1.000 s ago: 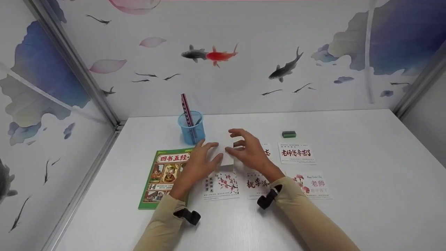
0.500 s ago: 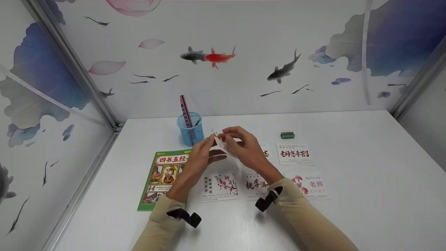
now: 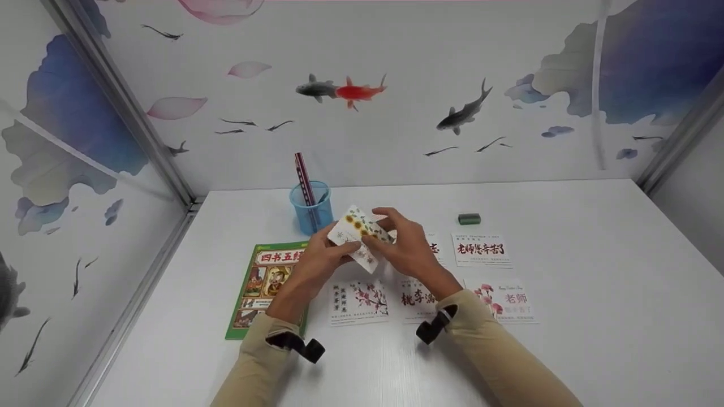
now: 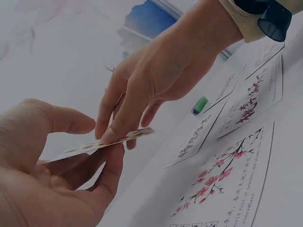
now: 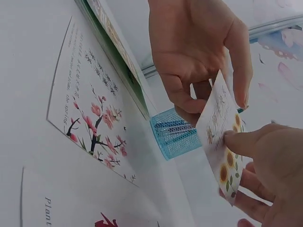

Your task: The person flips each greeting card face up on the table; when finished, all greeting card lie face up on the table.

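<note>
A white card printed with sunflowers (image 3: 355,222) is held up in the air, tilted, between both hands. My left hand (image 3: 308,261) curls its fingers under the card's left part; in the left wrist view the left thumb (image 4: 71,119) stands a little above the card (image 4: 78,150). With thumb and fingers my right hand (image 3: 414,251) pinches the right part; its thumb (image 5: 246,143) lies on the printed face in the right wrist view. A plum blossom card (image 3: 367,299) lies below the hands. Another card (image 3: 432,243) is partly hidden behind the right hand.
A green comic-style book (image 3: 266,282) lies left, partly under the left forearm. Behind it stands a blue mesh pen cup (image 3: 311,217) with sticks inside. Right lie cards with red writing (image 3: 481,250), pink flowers (image 3: 512,299) and red characters (image 3: 416,294). A green eraser-like block (image 3: 469,219) lies behind.
The hands have picked the card up from behind the plum blossom card. It was first seen nearly edge-on and is now turned with its sunflower face up. The other cards have not moved.
</note>
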The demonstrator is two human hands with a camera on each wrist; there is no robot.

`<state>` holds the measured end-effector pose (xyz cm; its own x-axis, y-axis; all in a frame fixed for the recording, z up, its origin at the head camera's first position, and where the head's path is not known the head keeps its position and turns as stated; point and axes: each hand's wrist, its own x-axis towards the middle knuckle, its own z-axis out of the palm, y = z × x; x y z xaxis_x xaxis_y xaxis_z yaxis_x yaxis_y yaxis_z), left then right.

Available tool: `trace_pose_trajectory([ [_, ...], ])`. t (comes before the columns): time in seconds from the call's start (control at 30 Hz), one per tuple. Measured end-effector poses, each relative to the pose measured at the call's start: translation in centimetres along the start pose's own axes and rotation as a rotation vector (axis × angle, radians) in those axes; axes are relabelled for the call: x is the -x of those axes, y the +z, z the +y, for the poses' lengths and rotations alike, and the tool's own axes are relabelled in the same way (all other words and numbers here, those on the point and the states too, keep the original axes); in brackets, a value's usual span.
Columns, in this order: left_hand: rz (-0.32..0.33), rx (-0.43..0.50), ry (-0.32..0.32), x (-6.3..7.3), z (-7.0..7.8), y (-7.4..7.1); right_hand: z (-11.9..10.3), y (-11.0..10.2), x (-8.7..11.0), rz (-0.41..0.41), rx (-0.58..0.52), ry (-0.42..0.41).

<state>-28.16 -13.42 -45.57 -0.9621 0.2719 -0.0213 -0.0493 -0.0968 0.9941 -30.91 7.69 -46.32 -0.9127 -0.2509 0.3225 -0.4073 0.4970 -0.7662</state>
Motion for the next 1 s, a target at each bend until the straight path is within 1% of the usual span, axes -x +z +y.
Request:
trace_pose_trajectory([
  [0.13,0.023,0.054,-0.012,-0.1,0.0,-0.1,-0.1,-0.4,0.0,0.026,-0.049,0.111],
  [0.2,0.024,0.069,-0.009,-0.2,-0.1,-0.1,-0.1,-0.7,-0.1,0.029,-0.05,0.137],
  [0.27,0.022,0.072,0.0,-0.3,-0.2,-0.2,0.0,-0.9,-0.1,0.04,-0.015,0.149],
  [0.37,0.031,0.049,-0.004,-0.2,-0.3,-0.4,0.2,-1.3,0.0,0.062,0.052,0.142],
  [0.4,0.038,0.037,-0.01,-0.2,-0.4,-0.4,0.3,-1.4,0.0,0.062,0.052,0.132],
  [0.47,0.051,0.01,-0.027,-0.2,-0.5,-0.5,0.4,-1.6,0.0,0.052,0.04,0.091],
  [0.6,0.075,-0.002,-0.058,-0.2,-0.7,-0.8,0.6,-1.9,0.1,0.008,-0.051,0.009],
  [0.63,0.077,0.006,-0.057,-0.2,-0.7,-0.9,0.7,-1.9,0.1,0.009,-0.052,0.0],
  [0.7,0.094,0.004,-0.05,-0.3,-0.7,-1.2,0.8,-1.8,0.3,0.019,-0.04,0.012],
  [0.8,0.135,-0.056,-0.012,-0.2,-0.8,-1.7,1.0,-1.4,0.7,0.007,-0.014,0.047],
  [0.87,0.174,-0.133,0.017,-0.1,-0.8,-2.0,1.0,-1.0,0.9,-0.023,0.003,0.071],
  [0.9,0.191,-0.183,0.03,-0.1,-0.9,-2.1,1.0,-0.8,1.1,-0.046,0.011,0.079],
  [1.0,0.236,-0.4,0.07,-0.1,-1.0,-2.1,0.8,-0.1,1.4,-0.115,0.036,0.097],
])
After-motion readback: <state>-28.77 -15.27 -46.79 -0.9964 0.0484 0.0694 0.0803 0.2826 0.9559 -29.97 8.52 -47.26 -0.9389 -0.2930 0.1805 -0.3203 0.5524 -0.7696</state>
